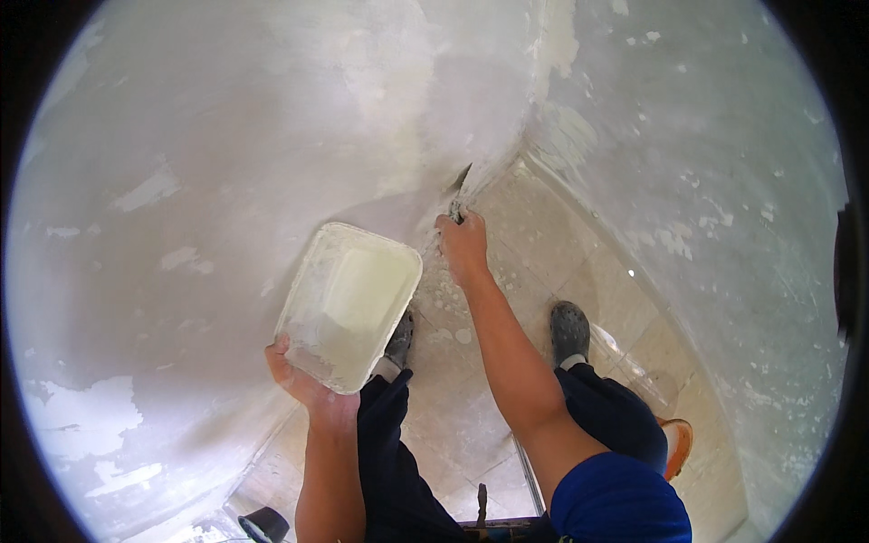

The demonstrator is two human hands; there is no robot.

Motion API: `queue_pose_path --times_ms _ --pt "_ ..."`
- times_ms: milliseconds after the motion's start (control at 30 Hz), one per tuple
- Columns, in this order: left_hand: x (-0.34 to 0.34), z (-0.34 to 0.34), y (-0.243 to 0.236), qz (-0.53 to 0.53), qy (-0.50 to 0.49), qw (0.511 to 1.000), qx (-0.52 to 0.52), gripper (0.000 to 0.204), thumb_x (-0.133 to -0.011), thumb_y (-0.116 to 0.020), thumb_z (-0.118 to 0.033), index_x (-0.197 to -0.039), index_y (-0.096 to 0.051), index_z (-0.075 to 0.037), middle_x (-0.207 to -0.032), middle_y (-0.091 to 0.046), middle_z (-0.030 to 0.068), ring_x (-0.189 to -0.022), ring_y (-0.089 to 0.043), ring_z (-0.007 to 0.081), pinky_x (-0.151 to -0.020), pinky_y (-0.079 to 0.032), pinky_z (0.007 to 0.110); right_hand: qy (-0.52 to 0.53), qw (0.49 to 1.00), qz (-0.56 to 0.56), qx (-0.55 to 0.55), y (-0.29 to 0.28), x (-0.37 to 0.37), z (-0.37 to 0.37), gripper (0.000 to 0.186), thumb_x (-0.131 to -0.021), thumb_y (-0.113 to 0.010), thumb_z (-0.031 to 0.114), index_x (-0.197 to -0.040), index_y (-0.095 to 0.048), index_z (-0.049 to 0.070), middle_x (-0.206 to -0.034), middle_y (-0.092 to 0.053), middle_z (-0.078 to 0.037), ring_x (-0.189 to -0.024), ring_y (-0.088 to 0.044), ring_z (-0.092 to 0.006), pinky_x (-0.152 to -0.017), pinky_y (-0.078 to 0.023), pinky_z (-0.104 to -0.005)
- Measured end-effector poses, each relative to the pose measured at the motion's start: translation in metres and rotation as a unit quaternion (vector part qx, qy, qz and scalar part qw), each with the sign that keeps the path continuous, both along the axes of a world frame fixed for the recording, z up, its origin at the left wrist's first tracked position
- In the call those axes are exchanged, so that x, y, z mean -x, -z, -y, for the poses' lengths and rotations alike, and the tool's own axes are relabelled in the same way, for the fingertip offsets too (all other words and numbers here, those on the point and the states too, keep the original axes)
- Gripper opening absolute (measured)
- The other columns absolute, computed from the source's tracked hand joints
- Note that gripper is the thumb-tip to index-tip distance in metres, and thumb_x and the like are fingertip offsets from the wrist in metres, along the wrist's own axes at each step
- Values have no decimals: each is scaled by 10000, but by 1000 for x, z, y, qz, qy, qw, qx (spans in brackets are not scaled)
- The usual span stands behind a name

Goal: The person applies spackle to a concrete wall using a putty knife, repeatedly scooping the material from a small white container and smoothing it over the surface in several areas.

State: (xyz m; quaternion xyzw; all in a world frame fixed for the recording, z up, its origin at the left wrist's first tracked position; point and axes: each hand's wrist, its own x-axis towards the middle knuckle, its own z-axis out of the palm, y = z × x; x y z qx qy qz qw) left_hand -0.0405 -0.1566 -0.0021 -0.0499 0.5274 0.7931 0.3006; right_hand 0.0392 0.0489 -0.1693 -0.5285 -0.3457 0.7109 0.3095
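Observation:
My left hand (312, 385) is closed on the near left corner of a white rectangular tray (301, 303), with the thumb over its rim. Pale, creamy putty (367, 276) covers much of the tray's inside. Ahead and to the right, my right hand (464, 244) grips a putty knife (463, 177) by its handle. Its thin blade points up beside the grey wall (272, 118), low down near the corner where two walls meet. Whether the blade touches the wall I cannot tell. Lighter putty patches mark this wall.
A second patched wall (724, 199) rises on the right. Spatters dot the tiled floor (453, 398) around my dark clogs (569, 330). An orange container (679, 446) stands behind my right leg, and a black container (264, 523) sits at the lower left.

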Motion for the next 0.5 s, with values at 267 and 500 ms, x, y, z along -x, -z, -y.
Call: queue_pose_path --times_ms 267,500 --pt "2 36 -17 -3 -8 1000 -7 543 -915 -516 -387 -1320 -569 -30 -1243 -630 121 -1171 -614 304 -998 -505 442 -86 961 83 -250 -53 -18 44 440 -817 -651 92 -1197 -604 -124 -1029 -685 -342 -1018 -673 -487 -911 -526 -453" --pt "-1 36 -19 -37 29 999 -15 568 -914 -513 -400 -1337 -567 -24 -1254 -627 124 -1172 -612 300 -1004 -497 442 -39 939 11 -341 -59 -51 106 509 -833 -625 46 -1304 -557 -132 -1091 -689 -330 -1066 -685 -448 -947 -515 -441"
